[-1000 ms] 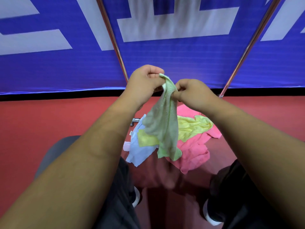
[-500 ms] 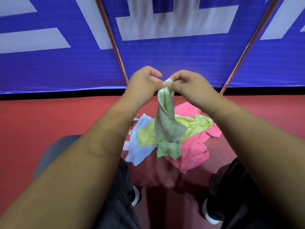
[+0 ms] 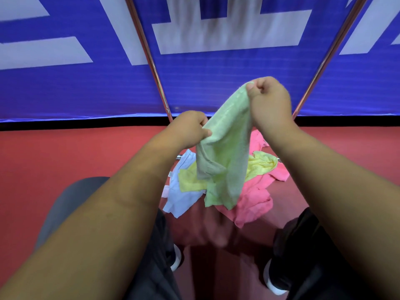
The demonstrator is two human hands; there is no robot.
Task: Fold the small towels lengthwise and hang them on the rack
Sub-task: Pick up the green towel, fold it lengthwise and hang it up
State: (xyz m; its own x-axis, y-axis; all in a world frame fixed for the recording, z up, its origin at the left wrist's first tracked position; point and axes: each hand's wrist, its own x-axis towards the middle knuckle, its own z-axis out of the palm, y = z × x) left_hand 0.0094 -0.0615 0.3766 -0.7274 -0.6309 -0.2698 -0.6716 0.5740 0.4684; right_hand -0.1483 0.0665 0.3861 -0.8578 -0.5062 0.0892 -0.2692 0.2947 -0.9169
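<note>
Underneath, at 6 o'clock from the hands, a heap on the red floor (image 3: 65, 156): pink towel (image 3: 253, 200) widest and lowest, yellow towel (image 3: 262, 164) lying across it, light blue towel (image 3: 181, 198) out at the heap's 9 o'clock side. Hanging in front of all three, the green towel (image 3: 229, 152), hiding the heap's middle (touching it or just clear of it, impossible to tell). Behind, toward 12 o'clock, a blue banner (image 3: 65, 89) with pale lettering, and before it two metal rack poles: left pole (image 3: 149, 59) at 11 o'clock, right pole (image 3: 331, 48) at 1 o'clock, slanting apart toward the top.

Open room between the poles, above the hands. Bare floor at 9 and 3 o'clock of the heap, ending in a black strip along the banner's foot. Left shoe (image 3: 176, 259) and right shoe (image 3: 273, 285) near 6 o'clock, well short of the heap. Grey rounded shape (image 3: 65, 202) at 8 o'clock, half behind the left forearm, not identifiable.

Left grip (image 3: 188, 128) lower, at 10 o'clock of the green towel, fingers curled, thumb pinching a bunched side edge. Right grip (image 3: 270, 100) higher, at 1 o'clock, closed to a fist on the top corner, knuckles toward the banner. Cloth drawn slantwise between the two, the rest dangling.
</note>
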